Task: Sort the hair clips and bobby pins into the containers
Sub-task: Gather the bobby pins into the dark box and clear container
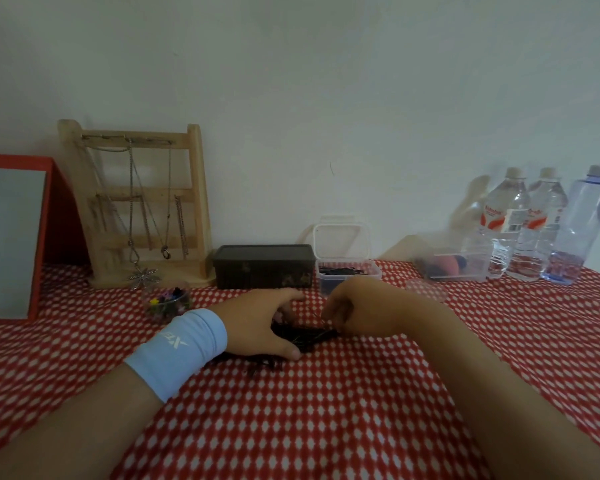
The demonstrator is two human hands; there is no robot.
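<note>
A pile of black bobby pins [303,337] lies on the red-and-white cloth in the middle. My left hand [264,320], with a light blue wristband, curls around the pile's left side, thumb on the cloth. My right hand [347,311] pinches some pins at the pile's right end. Behind the hands stands a clear box [347,273] with its lid up and black pins inside. A small round clear container [167,303] with colourful hair clips sits to the left.
A dark lidded box [264,265] stands behind my left hand. A wooden jewellery stand [146,202] and a red-framed mirror [11,237] are at the back left. Three water bottles [541,226] and a clear tub [454,266] line the back right.
</note>
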